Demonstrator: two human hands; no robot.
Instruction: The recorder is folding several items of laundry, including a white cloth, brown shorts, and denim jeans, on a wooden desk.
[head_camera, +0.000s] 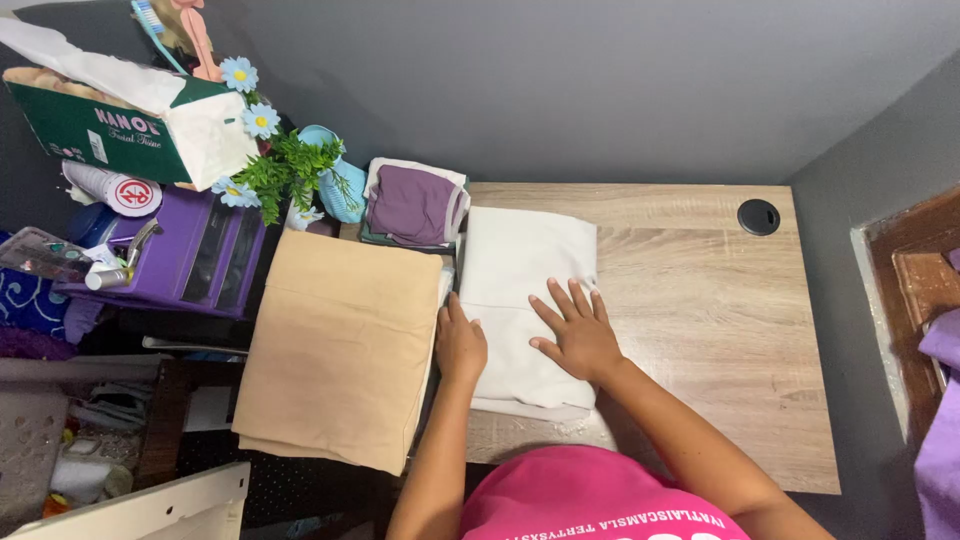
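on the wooden desk (700, 300), both hands, left hand (460, 345) and right hand (575, 335), press flat on white cloth (525, 260).

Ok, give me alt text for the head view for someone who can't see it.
Both hands rest on a folded white cloth on a wooden table: the right hand flat on top, the left hand at its left edge. A folded tan cloth lies to the left, a purple cloth behind.

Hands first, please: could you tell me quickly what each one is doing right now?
Left hand: open, resting on the white cloth's left edge.
Right hand: open, flat on it.
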